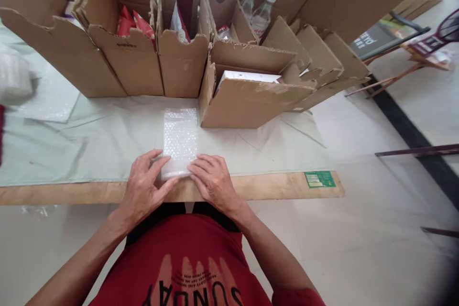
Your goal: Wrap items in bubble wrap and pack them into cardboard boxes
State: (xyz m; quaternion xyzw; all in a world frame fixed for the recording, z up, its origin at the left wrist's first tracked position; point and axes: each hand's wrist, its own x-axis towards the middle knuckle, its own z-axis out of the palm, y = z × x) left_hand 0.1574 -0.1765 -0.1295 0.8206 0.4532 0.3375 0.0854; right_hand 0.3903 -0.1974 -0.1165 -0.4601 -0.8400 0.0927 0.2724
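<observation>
A small bubble-wrap bag [180, 137] lies flat on the pale table covering [89, 143], its long side running away from me. My left hand [145, 186] rests at the bag's near left corner, fingers stretched out flat and touching its edge. At the near right corner, my right hand [211, 179] presses down with fingers extended on the bag. Neither hand grips anything.
A row of open cardboard boxes [179, 64] stands behind the bag, holding red packets [134, 24], two clear bottles [260, 9] and a white box [247, 76]. The table's wooden front edge [279, 186] carries a green sticker [320, 179]. More bubble wrap [14, 79] lies far left.
</observation>
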